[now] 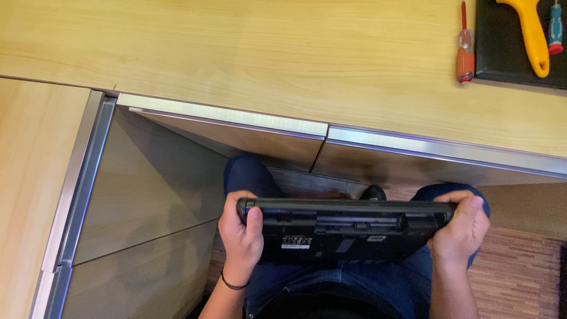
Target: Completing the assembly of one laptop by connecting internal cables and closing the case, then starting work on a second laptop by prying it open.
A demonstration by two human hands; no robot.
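A black closed laptop (342,231) lies over my lap with its underside facing me, held below the edge of the wooden desk (266,53). My left hand (241,233) grips its left end, thumb on the underside. My right hand (462,227) clasps its right end. A thin black band circles my left wrist. My legs in blue jeans (251,176) show behind and below the laptop.
At the desk's far right stands a black tray (508,44) holding a yellow-handled tool (531,35) and a blue-and-red screwdriver (554,26). An orange-handled screwdriver (465,53) lies beside it. Metal-edged desk panels (230,115) run across. Wood-patterned flooring (520,266) is at the right.
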